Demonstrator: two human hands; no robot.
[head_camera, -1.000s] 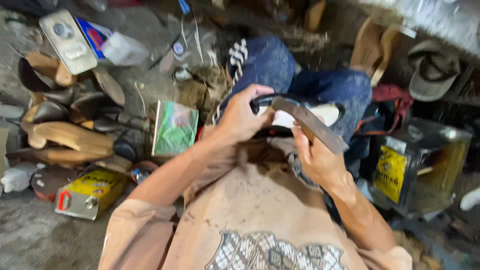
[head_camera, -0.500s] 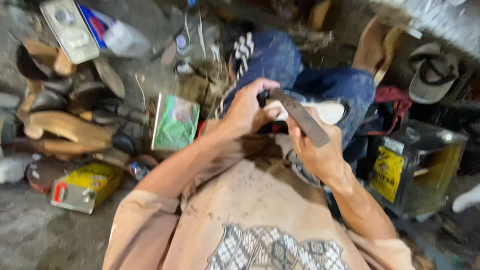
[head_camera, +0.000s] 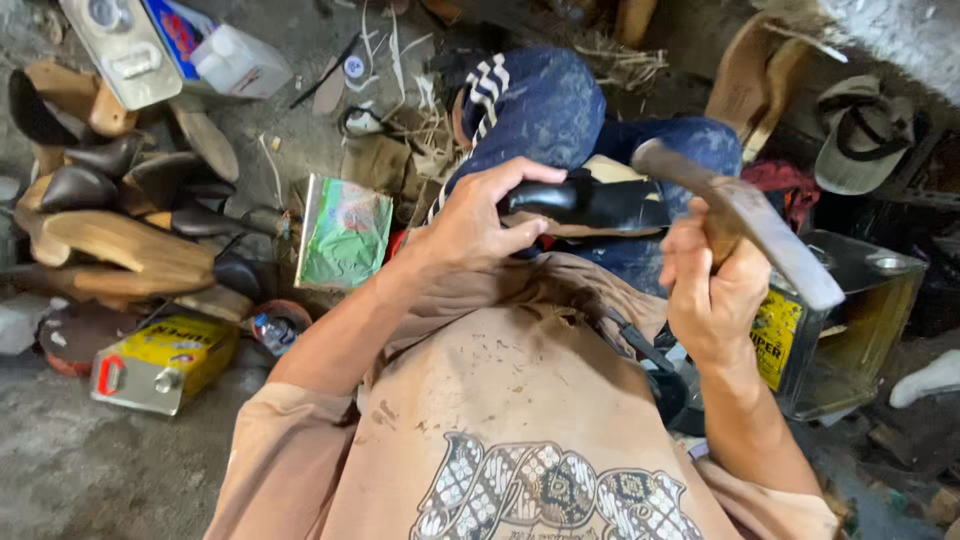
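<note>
My left hand (head_camera: 478, 222) grips a black shoe upper on its last (head_camera: 590, 203), which rests on my lap over blue jeans (head_camera: 560, 110). My right hand (head_camera: 712, 285) is closed around the wooden handle of a hammer (head_camera: 745, 220). The hammer's metal head points to the lower right and is raised just right of the shoe. A pale sole edge shows behind the black leather.
A pile of wooden shoe lasts and black uppers (head_camera: 110, 220) lies at the left. A yellow tin can (head_camera: 165, 360) and a green-lidded box (head_camera: 345, 232) sit on the floor. An open square metal tin (head_camera: 850, 320) stands at the right, with a cap (head_camera: 865, 135) behind it.
The hammer has lifted and swung to the right, away from the shoe. My left hand keeps its hold on the shoe. The view has shifted slightly down and closer.
</note>
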